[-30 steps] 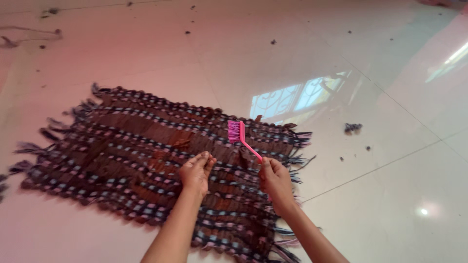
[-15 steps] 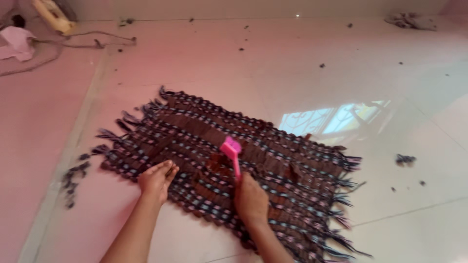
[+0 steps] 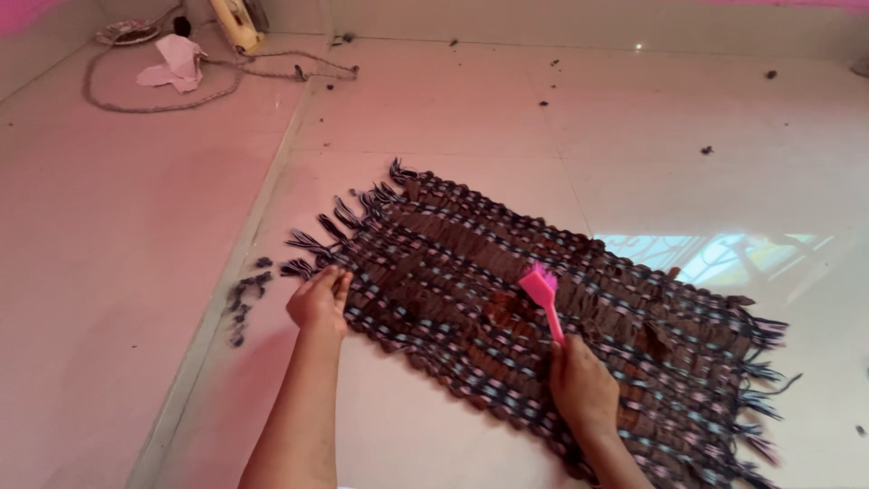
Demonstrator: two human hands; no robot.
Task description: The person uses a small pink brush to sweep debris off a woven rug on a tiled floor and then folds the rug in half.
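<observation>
Right hand (image 3: 584, 388) closed around the thin handle of a pink brush (image 3: 545, 299), bristle head lowered onto the middle of the woven mat (image 3: 543, 317). Left hand (image 3: 319, 301) resting with fingers curled at the mat's near left corner, beside the fringe, seemingly pressing it down; whether pinching strands or only pressing, cannot tell.

Brush likely light and rigid plastic, best held well back on the handle as here. Mat spread flat on the glossy tiled floor (image 3: 471, 118), running from the upper left toward the lower right; brown strips crossed with blue and pale threads, loose tassels at both short ends. Probably soft, floppy and apt to slide on smooth tile, so better pinned at an edge or corner than lifted by the fringe.

Small dark tufts of lint (image 3: 243, 294) scattered just left of the left hand, more specks across the floor farther off. Far upper left: a coiled cord (image 3: 163, 100), a crumpled pale cloth (image 3: 172, 63). No packages, labels or signs visible.
</observation>
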